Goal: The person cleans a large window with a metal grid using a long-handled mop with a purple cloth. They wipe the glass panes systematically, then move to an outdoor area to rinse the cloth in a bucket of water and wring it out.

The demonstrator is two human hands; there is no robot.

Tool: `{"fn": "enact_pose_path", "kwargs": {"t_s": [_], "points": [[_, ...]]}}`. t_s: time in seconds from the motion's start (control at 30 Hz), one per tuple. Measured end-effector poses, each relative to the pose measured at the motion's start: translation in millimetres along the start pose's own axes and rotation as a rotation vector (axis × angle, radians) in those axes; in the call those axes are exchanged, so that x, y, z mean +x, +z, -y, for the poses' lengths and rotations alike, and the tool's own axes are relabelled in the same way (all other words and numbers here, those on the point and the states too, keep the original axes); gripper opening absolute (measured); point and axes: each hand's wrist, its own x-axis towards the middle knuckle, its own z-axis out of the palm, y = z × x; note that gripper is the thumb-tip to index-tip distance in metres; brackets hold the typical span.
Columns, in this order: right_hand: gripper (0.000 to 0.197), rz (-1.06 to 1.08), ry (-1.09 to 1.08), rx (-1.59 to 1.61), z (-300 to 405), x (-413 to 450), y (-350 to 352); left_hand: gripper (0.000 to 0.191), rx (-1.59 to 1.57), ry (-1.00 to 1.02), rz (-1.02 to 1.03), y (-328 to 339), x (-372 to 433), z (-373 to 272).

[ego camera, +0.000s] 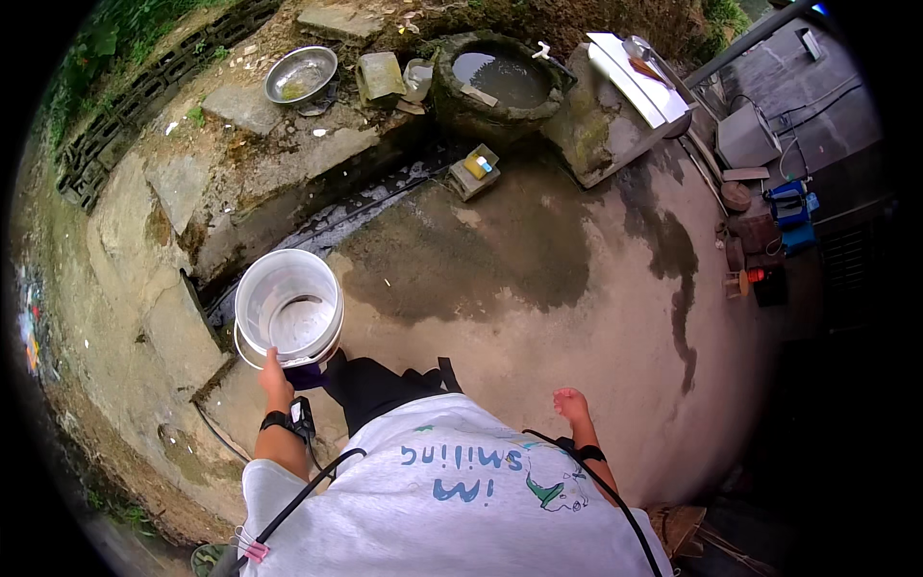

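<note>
My left hand [274, 379] grips the near rim of a white plastic bucket [249, 303], its fingers partly hidden by the bucket. The bucket is tilted so that its inside shows, with a dark curved mark or bit at the bottom. Its wire handle hangs down on the near left side. On the other side of my body, my right hand [572, 404] hangs over the concrete floor with its fingers loosely curled, and I see nothing in it. A dark strap or band is on each wrist.
A drainage channel [353, 211] runs beyond the bucket. Past it stand a round stone basin [447, 72] of water with a tap [541, 50], a metal bowl [270, 81] and a concrete block [380, 76]. A small block [472, 189] bears a yellow item. Wet patches mark the floor.
</note>
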Motion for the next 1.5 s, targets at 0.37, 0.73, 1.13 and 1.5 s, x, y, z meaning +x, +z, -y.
{"fn": "enact_pose_path", "kwargs": {"t_s": [0.37, 0.73, 1.13, 1.5], "points": [[0.018, -0.237, 0.011, 0.211, 31.9, 81.5, -129.5, 0.061, 0.356, -0.115, 0.168, 249.0, -79.3, 47.2], [0.02, -0.441, 0.184, 0.206, 32.9, 176.3, -279.1, 0.058, 0.767, 0.121, 0.346, 523.2, -190.0, 73.4], [0.04, -0.6, 0.404, 0.279, 31.0, 365.8, -594.5, 0.064, 0.529, 0.012, 0.298, 737.0, -342.9, 186.8], [0.02, -0.464, -0.396, -0.031, 364.5, 663.7, -806.2, 0.063, 0.718, 0.09, -0.043, 819.4, -491.2, 276.1]]}}
